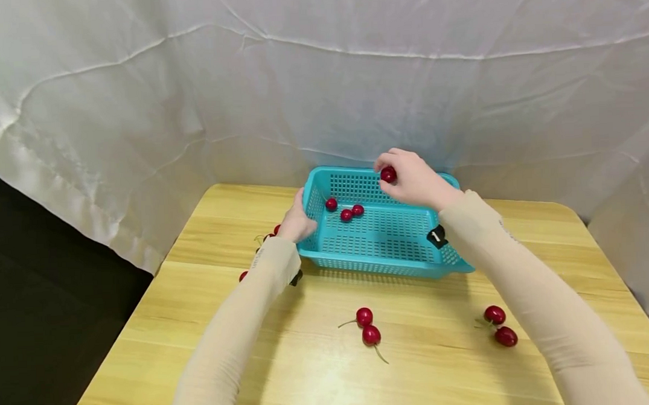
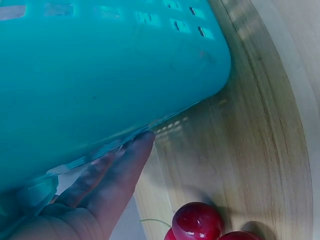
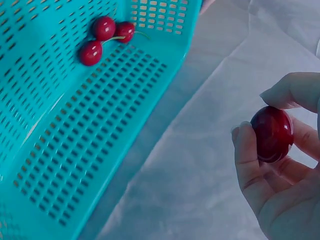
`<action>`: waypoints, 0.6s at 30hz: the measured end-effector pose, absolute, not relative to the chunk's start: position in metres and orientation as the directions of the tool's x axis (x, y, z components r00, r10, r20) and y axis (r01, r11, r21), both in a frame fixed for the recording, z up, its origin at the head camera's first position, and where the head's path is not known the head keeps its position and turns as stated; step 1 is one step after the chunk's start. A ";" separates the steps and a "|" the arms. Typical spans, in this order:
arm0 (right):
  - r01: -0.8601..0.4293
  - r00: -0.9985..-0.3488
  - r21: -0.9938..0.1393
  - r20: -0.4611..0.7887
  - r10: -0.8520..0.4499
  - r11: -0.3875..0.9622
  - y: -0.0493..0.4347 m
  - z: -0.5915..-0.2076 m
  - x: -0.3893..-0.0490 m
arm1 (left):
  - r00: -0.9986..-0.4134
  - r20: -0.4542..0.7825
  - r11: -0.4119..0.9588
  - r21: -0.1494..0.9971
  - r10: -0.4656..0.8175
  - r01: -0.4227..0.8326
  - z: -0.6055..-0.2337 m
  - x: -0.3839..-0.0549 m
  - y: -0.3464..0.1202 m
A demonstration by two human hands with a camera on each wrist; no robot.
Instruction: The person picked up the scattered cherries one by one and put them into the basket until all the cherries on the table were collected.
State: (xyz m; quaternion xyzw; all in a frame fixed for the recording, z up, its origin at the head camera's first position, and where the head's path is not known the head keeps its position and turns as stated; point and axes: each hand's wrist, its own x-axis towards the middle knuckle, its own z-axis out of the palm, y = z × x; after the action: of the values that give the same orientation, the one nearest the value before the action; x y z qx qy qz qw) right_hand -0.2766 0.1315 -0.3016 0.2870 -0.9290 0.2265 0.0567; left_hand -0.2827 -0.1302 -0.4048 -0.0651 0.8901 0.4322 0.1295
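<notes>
Pale, creased cloth [image 1: 325, 94] hangs behind your setup, and your light wood table [image 1: 429, 355] with its rounded corners fills most of the space below it. Up near the back you've got a turquoise plastic basket [image 1: 371, 264], the perforated kind, sitting with its long side across the table.

Your left hand [image 1: 298, 220] grips the left end of that basket, thumb over the rim and fingers up against the outside wall. Your right hand [image 1: 413, 177] pinches a dark red cherry [image 3: 272, 134] between thumb and fingers, raised near the far rim and not touching the basket. I can't tell if it's straight above the basket or a bit past it.

Inside the basket, three cherries [image 1: 347, 215] huddle close together on the floor toward the left end, and the right wrist view shows stems on that bunch. Out front on the wood, two stemmed cherries [image 1: 371, 335] touch each other, and two more cherries [image 1: 506, 336] sit side by side by your right sleeve [image 1: 541, 314]. More cherries [image 2: 198, 221] lie beside your left hand, but your arm partly blocks them, so no count from me.
</notes>
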 end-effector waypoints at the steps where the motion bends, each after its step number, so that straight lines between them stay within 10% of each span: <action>1: -0.555 -0.831 -0.398 0.235 -0.504 0.730 0.128 -0.302 -0.279 | -0.958 -0.286 0.615 0.754 -0.006 -0.230 -0.405 -0.282 -0.130; 18: -0.649 -0.756 -0.224 0.295 -0.584 0.727 0.076 -0.339 -0.318 | -0.955 -0.296 0.586 0.774 -0.001 -0.241 -0.403 -0.278 -0.129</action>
State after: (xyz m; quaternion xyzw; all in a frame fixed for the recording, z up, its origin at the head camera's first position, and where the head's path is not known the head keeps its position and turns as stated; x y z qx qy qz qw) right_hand -0.3176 0.0761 -0.3389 0.3339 -0.9235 0.1583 0.1025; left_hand -0.2784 -0.1292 -0.4030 -0.0687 0.8804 0.4499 0.1332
